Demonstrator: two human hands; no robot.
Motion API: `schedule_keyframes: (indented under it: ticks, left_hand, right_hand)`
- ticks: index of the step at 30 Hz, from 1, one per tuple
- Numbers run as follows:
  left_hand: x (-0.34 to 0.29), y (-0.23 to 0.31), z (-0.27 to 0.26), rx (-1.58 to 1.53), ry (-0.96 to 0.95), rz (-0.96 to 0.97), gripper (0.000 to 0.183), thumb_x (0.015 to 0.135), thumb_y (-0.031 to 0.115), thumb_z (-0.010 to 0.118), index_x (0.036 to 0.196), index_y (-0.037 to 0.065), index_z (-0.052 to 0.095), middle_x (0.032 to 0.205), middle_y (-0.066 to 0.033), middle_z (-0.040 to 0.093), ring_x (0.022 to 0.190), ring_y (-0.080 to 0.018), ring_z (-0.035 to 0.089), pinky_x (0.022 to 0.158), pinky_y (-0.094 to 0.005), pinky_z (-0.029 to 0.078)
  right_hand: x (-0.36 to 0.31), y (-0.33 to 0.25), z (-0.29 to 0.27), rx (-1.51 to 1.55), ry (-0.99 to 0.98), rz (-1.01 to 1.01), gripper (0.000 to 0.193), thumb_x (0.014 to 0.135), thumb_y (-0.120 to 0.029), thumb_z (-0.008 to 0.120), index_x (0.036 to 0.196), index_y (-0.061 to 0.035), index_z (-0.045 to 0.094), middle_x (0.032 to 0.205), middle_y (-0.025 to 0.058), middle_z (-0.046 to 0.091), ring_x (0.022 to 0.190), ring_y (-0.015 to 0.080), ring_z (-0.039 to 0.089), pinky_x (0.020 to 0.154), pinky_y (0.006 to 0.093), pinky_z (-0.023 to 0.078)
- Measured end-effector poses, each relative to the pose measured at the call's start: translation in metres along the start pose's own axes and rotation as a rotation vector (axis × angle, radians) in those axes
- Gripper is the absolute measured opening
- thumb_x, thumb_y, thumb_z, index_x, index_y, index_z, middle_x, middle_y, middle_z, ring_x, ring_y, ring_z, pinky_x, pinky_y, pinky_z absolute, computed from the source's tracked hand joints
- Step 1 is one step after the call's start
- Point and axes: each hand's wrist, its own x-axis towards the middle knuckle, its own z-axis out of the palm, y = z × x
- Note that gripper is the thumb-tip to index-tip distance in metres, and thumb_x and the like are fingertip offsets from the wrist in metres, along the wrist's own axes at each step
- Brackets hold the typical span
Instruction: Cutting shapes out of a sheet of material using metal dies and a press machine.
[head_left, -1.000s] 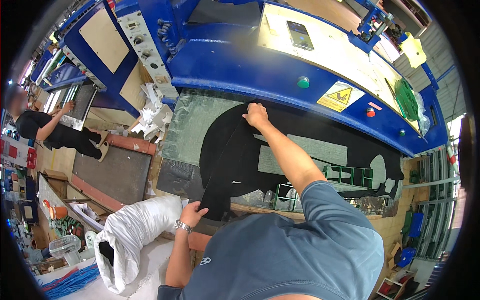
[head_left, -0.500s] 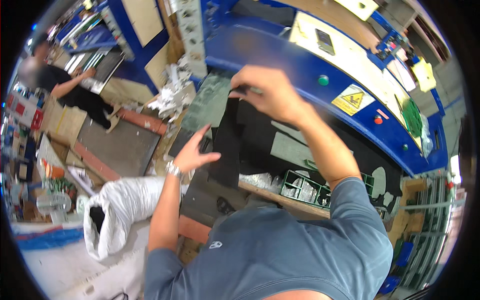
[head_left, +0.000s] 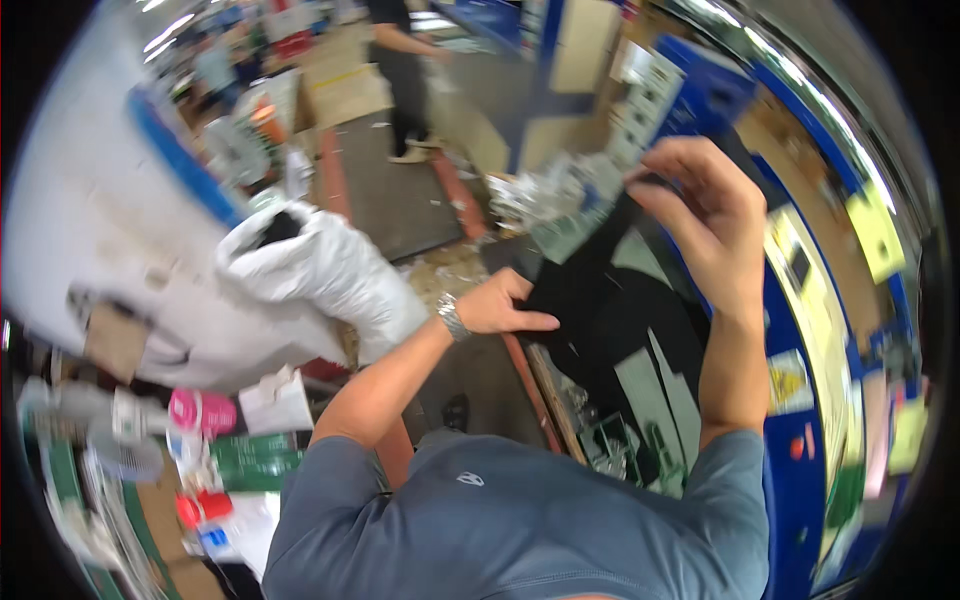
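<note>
A limp black sheet [head_left: 628,310], which looks like fabric or thin leather, lies stretched over the work surface before me. My right hand [head_left: 712,225] is raised at its far end, with thumb and fingers pinched on a narrow upper part of the sheet. At the sheet's left edge is my left hand [head_left: 497,303], a silver watch [head_left: 452,317] on its wrist. Its thumb lies over the black material and the fingers curl at the edge, seemingly gripping it. Pale grey-green cut-out areas [head_left: 645,390] show beside and through the black material.
Green cutting frames [head_left: 607,440] sit near the surface's front edge. A blue machine [head_left: 785,470] borders the right. To the left stands a stuffed white sack [head_left: 345,265]. Scraps [head_left: 540,195] pile up beyond the sheet. Another person [head_left: 405,80] stands farther off.
My view has swung left. My left hand, apart from the sheet before, has come to its edge. The right hand keeps its pinch on the black sheet, which is now drawn up more.
</note>
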Motion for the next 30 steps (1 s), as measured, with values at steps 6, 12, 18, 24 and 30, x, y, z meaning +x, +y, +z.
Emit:
schedule_keyframes:
  ticks: [6,12,18,24,30]
  left_hand:
    - [-0.069,0.071,0.062,-0.236,0.207,-0.211,0.038,0.097,0.034,0.081,0.094,-0.002,0.071,0.079,-0.0056,0.068,0.078,-0.0099,0.058,0.073,-0.0330,0.049]
    - [-0.146,0.125,0.110,-0.477,0.250,-0.212,0.042,0.108,0.016,0.062,0.148,0.002,0.060,0.150,-0.0084,0.063,0.145,-0.0217,0.053,0.123,-0.0391,0.036]
    - [-0.235,0.203,0.139,-0.332,0.446,-0.064,0.042,0.107,0.020,0.061,0.144,0.002,0.062,0.149,-0.0091,0.063,0.148,-0.0271,0.048,0.126,-0.0443,0.032]
    - [-0.351,0.272,0.177,-0.137,0.644,-0.071,0.029,0.105,0.017,0.063,0.130,0.002,0.070,0.137,-0.0104,0.068,0.141,-0.0286,0.054,0.120,-0.0433,0.039]
    - [-0.504,0.322,0.266,-0.138,0.903,-0.211,0.032,0.106,0.025,0.067,0.131,0.005,0.071,0.133,-0.0096,0.071,0.127,-0.0234,0.063,0.111,-0.0381,0.046]
  right_hand:
    - [-0.027,-0.053,0.019,0.144,-0.170,-0.145,0.034,0.083,0.016,0.074,0.112,0.0000,0.071,0.097,0.0047,0.071,0.083,0.0102,0.069,0.067,0.0232,0.056]
    - [-0.044,-0.100,0.058,0.264,-0.358,-0.332,0.041,0.079,0.017,0.068,0.115,-0.0014,0.072,0.096,0.0080,0.071,0.085,0.0137,0.072,0.069,0.0256,0.058]
    - [-0.073,-0.182,0.126,0.511,-0.480,-0.464,0.037,0.091,0.014,0.073,0.126,0.0083,0.064,0.118,0.0123,0.070,0.100,0.0175,0.075,0.072,0.0235,0.060]
    - [-0.117,-0.271,0.193,0.692,-0.538,-0.630,0.037,0.094,0.011,0.072,0.131,0.0094,0.065,0.120,0.0166,0.074,0.099,0.0163,0.074,0.069,0.0236,0.057]
    - [-0.215,-0.367,0.269,0.677,-0.597,-0.530,0.038,0.094,0.011,0.073,0.131,0.0081,0.065,0.122,0.0175,0.074,0.100,0.0193,0.074,0.073,0.0254,0.061]
